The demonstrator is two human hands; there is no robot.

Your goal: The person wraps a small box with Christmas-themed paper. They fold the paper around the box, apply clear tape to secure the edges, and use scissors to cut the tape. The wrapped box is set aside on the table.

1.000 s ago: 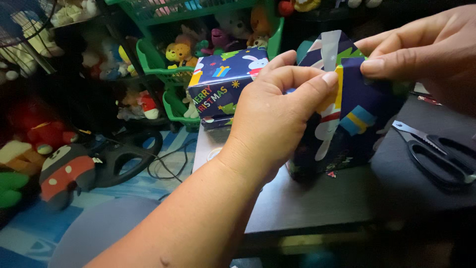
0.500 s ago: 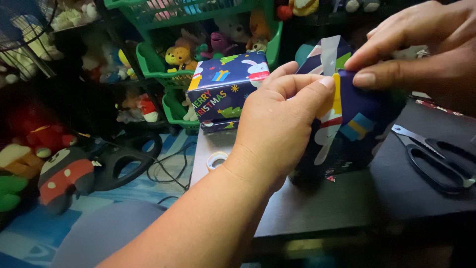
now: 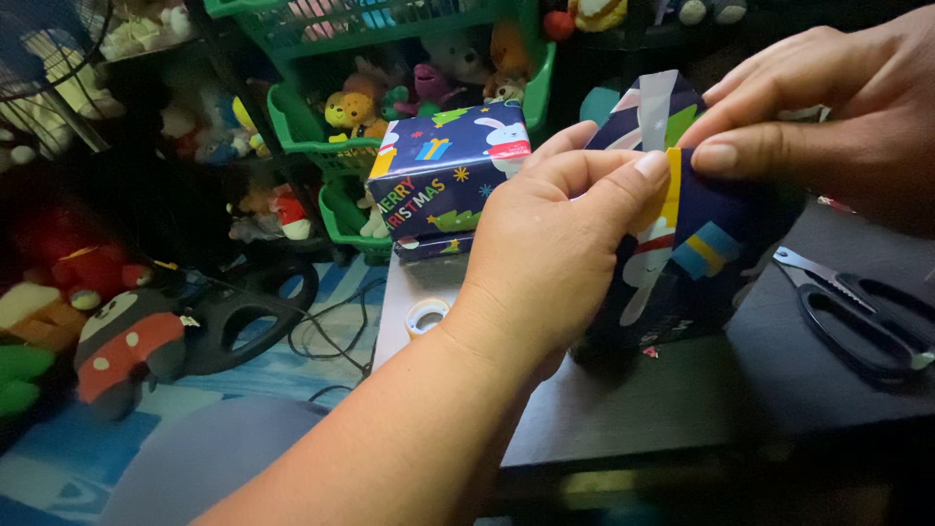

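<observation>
- The left hand, centre frame, pinches a folded flap of wrapping paper between thumb and forefinger against the half-wrapped box.
- The right hand, upper right, grips the same flap from the other side, thumb pressed flat on the paper.
- The paper is glossy navy, printed with rabbits, trees and small gifts; a strip of clear tape stands up at the fold.
- That box stands right of centre on a dark matte table.
- A second wrapped box sits behind, above a tape roll; black scissors lie at the right edge.
- Green baskets of plush toys fill the upper left; more toys lie on the floor.
- Since a second ago both hands have kept their pinch; the view has only shifted slightly.
</observation>
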